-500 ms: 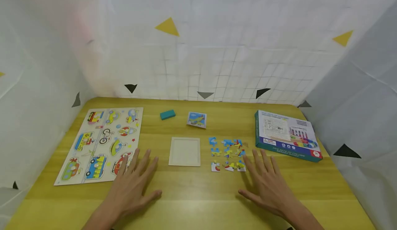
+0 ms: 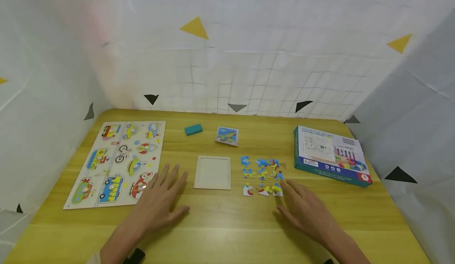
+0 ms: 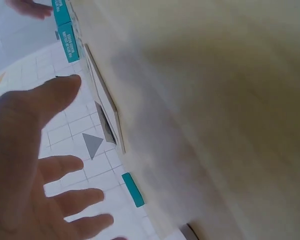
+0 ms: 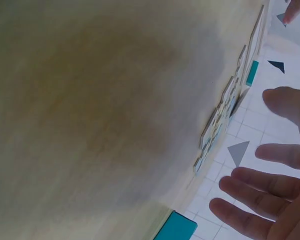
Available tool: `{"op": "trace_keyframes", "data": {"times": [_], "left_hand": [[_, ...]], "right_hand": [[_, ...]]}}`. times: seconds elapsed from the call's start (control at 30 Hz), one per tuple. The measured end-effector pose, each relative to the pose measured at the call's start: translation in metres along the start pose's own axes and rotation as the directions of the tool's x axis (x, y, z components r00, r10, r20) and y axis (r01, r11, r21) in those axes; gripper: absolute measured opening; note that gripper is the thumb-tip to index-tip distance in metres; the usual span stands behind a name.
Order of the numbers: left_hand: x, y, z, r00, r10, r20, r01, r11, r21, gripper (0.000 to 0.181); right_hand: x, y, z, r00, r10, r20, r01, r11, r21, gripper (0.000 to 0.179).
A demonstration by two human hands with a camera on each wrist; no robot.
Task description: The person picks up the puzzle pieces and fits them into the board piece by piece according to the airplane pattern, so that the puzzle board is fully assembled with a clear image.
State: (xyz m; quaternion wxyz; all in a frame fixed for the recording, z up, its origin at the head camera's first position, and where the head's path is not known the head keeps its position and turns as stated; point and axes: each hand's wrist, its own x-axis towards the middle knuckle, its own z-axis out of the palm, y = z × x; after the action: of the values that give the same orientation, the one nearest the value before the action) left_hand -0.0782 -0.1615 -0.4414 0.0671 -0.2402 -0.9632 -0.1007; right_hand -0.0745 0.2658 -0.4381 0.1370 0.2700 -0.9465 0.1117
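My left hand [image 2: 158,202] is spread beside the lower right corner of a wooden vehicle puzzle board [image 2: 124,131], holding nothing. Over the table's right half, my right hand [image 2: 308,210] has its fingers extended, just right of the loose jigsaw pieces [image 2: 262,174], which lie in rough rows. Whether its fingertips touch the nearest pieces I cannot tell. Between the hands lies a pale square puzzle tray [image 2: 212,173] with a raised rim. In the wrist views, the left thumb [image 3: 60,95] and the right fingers [image 4: 262,185] grip nothing.
A small airplane picture card [image 2: 227,136] lies behind the tray, with a teal block [image 2: 193,129] to its left. At the right stands a flat boxed set [image 2: 330,153] with a teal side. White curtains [image 2: 227,50] enclose the table's back and sides.
The right hand's fingers have drawn closer together and the hand has turned slightly toward the pieces. My left hand has shifted a little forward and right. The objects stay in place.
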Motion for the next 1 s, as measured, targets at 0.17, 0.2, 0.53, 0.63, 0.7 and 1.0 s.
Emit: {"op": "trace_keyframes", "data": {"times": [0.17,0.2,0.53,0.63,0.7,1.0], "left_hand": [[0.01,-0.001,-0.002,1.0,-0.007,0.01,0.008,0.993,-0.118,0.086],[0.012,-0.001,-0.003,1.0,-0.008,0.009,0.009,0.991,-0.137,0.085],[0.041,-0.003,0.001,1.0,-0.01,0.002,0.01,0.98,-0.198,0.088],[0.05,-0.004,0.004,1.0,0.0,0.003,0.001,0.978,-0.207,0.093],[0.055,-0.005,0.005,1.0,-0.004,0.021,0.009,0.975,-0.222,0.097],[0.077,-0.008,0.007,0.986,-0.044,0.161,0.084,0.963,-0.257,0.111]], "right_hand": [[0.004,0.003,0.001,0.997,-0.028,-0.074,0.031,0.999,0.036,0.053],[0.004,0.004,0.001,0.997,-0.027,-0.077,0.03,0.999,0.036,0.051],[0.011,0.011,0.005,1.0,0.006,-0.019,-0.005,0.999,0.054,0.044],[0.013,0.011,0.005,0.999,0.028,0.018,-0.028,0.998,0.052,0.044],[0.015,0.011,0.006,0.998,0.039,0.04,-0.041,0.998,0.049,0.043],[0.022,0.011,0.009,0.991,0.077,0.106,-0.081,0.996,0.038,0.039]]}}
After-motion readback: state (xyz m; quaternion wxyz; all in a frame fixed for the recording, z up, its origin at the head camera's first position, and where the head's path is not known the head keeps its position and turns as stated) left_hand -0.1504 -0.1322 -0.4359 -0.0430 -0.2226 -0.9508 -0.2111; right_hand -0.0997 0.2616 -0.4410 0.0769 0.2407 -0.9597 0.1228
